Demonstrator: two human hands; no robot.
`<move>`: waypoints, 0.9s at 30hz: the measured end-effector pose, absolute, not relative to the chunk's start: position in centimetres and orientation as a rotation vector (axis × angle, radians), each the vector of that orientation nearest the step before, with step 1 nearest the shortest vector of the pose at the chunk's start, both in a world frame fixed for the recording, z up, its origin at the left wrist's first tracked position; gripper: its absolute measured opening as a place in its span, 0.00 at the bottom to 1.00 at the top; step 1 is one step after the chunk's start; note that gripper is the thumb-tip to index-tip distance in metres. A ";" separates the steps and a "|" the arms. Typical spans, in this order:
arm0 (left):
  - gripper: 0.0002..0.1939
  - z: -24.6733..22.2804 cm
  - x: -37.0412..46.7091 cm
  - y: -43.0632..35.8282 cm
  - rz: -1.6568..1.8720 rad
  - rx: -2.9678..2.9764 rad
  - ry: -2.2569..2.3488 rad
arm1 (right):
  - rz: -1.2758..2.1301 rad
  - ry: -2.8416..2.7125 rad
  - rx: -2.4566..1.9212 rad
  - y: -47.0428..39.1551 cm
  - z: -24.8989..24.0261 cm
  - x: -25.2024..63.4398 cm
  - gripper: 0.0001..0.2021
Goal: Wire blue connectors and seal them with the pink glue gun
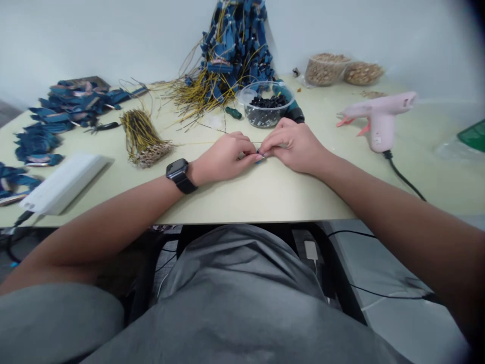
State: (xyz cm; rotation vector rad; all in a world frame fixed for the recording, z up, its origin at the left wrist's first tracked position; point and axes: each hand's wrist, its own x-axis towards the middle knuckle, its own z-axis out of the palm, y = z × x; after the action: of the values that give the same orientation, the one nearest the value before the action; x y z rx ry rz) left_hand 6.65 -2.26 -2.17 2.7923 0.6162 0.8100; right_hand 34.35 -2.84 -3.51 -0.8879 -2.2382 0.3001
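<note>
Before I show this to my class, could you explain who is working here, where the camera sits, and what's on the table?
No machine here: a person works with two bare hands. The single picture comes from a camera worn on the head, looking forward and down. The left hand, with a watch on its wrist, and the right hand meet at a small blue piece, held at the fingertips, which partly hide it. On the table are a pink glue gun, a clear tub of small black parts, a wire bundle and a tall blue heap.
</note>
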 end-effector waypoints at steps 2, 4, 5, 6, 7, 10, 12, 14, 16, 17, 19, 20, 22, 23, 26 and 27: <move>0.20 -2.3 6.7 -2.3 0.815 2.790 0.621 | 0.269 -2.245 -0.869 -2.9 -3.5 34.5 0.12; 0.21 -2.5 6.8 -2.2 0.828 2.787 0.620 | 0.266 -2.253 -0.882 -3.1 -3.5 34.6 0.11; 0.21 -2.6 6.9 -2.1 0.832 2.784 0.617 | 0.274 -2.259 -0.898 -3.2 -3.4 34.6 0.11; 0.21 -2.7 6.9 -2.1 0.835 2.782 0.614 | 0.280 -2.265 -0.911 -3.3 -3.3 34.6 0.11; 0.21 -2.7 6.9 -2.0 0.836 2.779 0.613 | 0.284 -2.273 -0.920 -3.4 -3.3 34.7 0.12; 0.21 -2.7 6.9 -2.0 0.842 2.771 0.609 | 0.286 -2.292 -0.912 -3.6 -3.0 34.8 0.12; 0.21 -2.6 6.9 -2.1 0.854 2.770 0.600 | 0.308 -2.300 -0.912 -3.7 -2.9 34.9 0.13; 0.20 -2.5 6.8 -2.2 0.858 2.769 0.609 | 0.336 -2.300 -0.918 -3.7 -2.7 34.9 0.13; 0.19 -2.4 6.7 -2.3 0.851 2.767 0.624 | 0.352 -2.305 -0.923 -3.8 -2.7 35.0 0.12; 0.19 -2.4 6.7 -2.3 0.851 2.766 0.625 | 0.357 -2.308 -0.923 -3.8 -2.7 35.0 0.12; 0.18 -2.4 6.7 -2.3 0.852 2.768 0.622 | 0.365 -2.309 -0.919 -3.7 -2.8 35.0 0.11; 0.18 -2.4 6.7 -2.3 0.852 2.771 0.619 | 0.367 -2.306 -0.917 -3.7 -2.8 35.0 0.11; 0.18 -2.4 6.7 -2.3 0.851 2.776 0.620 | 0.370 -2.301 -0.917 -3.6 -2.9 35.0 0.10; 0.18 -2.4 6.7 -2.3 0.849 2.778 0.624 | 0.371 -2.299 -0.919 -3.5 -3.0 34.9 0.10; 0.19 -2.5 6.7 -2.2 0.853 2.781 0.636 | 0.364 -2.295 -0.914 -3.4 -3.1 34.8 0.10; 0.19 -2.5 6.6 -2.2 0.855 2.782 0.638 | 0.359 -2.293 -0.906 -3.4 -3.1 34.8 0.10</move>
State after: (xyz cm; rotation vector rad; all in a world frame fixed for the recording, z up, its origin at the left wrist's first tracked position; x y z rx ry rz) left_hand 6.65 -2.20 -2.53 2.7819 0.6378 0.8549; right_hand 34.81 -3.44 -3.10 -0.9062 -2.2928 0.3590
